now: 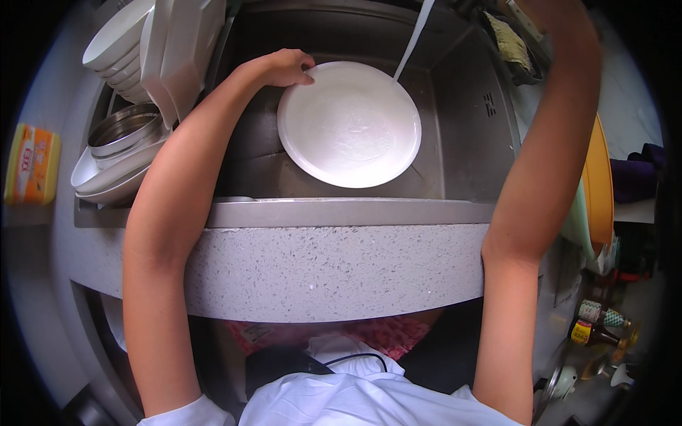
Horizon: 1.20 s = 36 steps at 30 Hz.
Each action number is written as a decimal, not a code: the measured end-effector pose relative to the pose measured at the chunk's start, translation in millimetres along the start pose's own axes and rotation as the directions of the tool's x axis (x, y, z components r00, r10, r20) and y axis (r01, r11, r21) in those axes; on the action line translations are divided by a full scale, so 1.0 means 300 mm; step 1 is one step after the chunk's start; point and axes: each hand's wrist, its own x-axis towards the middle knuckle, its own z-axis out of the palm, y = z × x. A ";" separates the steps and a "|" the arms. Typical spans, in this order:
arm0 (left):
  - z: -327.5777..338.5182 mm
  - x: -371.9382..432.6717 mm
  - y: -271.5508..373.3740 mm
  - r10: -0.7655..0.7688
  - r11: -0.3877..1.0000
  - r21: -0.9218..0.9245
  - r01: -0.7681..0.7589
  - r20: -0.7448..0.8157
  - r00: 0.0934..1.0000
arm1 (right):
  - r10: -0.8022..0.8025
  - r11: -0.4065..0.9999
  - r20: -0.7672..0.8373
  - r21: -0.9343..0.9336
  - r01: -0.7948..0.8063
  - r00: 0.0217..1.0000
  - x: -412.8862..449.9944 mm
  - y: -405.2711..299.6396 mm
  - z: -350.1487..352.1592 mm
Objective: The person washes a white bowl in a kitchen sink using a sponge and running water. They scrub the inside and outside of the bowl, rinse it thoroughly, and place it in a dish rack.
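My left hand [290, 67] grips the upper left rim of a round white plate [349, 125] in the metal sink [469, 154]. A stream of water [415, 40] falls onto the plate near its upper right rim, and shallow water shows on its surface. My right arm reaches up along the right side of the sink. My right hand [543, 13] is at the top right edge of the picture, partly cut off and blurred, close to a knife handle [525, 20]. Whether it holds the handle cannot be told. A yellowish cloth or sponge [509, 42] lies just below it.
Left of the sink stand stacked white bowls [117, 42], upright white dishes [186, 48], metal rings [123, 128] and oval dishes [109, 181]. An orange-and-yellow package [32, 164] is at far left. A yellow basin [599, 186] and bottles [589, 331] are at right. The speckled countertop edge [341, 266] runs before me.
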 end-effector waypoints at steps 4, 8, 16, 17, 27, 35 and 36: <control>0.011 -0.009 -0.001 0.024 0.999 0.039 -0.023 -0.024 0.999 | 0.158 0.973 0.093 0.155 -0.171 0.983 0.044 -0.015 -0.007; -0.011 -0.007 -0.006 0.025 1.000 0.001 -0.026 0.019 0.999 | 0.065 0.940 0.031 0.332 -0.071 0.997 0.052 0.022 0.035; -0.003 -0.004 -0.019 0.037 0.999 -0.030 -0.037 -0.025 0.999 | 0.008 0.767 0.315 0.607 -0.208 0.949 0.087 0.019 0.032; 0.005 -0.016 -0.051 0.060 0.998 0.000 -0.060 -0.045 0.997 | 0.018 0.728 0.310 0.648 -0.225 0.950 0.085 0.015 0.048; 0.023 0.011 -0.021 0.067 0.998 0.005 -0.067 -0.012 0.998 | 0.081 0.456 0.076 0.884 -0.105 0.994 0.120 0.013 0.097; 0.013 0.006 -0.006 0.058 0.998 0.017 -0.058 -0.007 0.998 | 0.067 0.388 -0.036 0.922 0.007 0.997 0.139 -0.090 0.160; 0.010 0.004 -0.007 0.057 0.998 0.008 -0.057 -0.002 0.998 | 0.104 0.359 -0.077 0.933 0.035 0.992 0.148 -0.093 0.164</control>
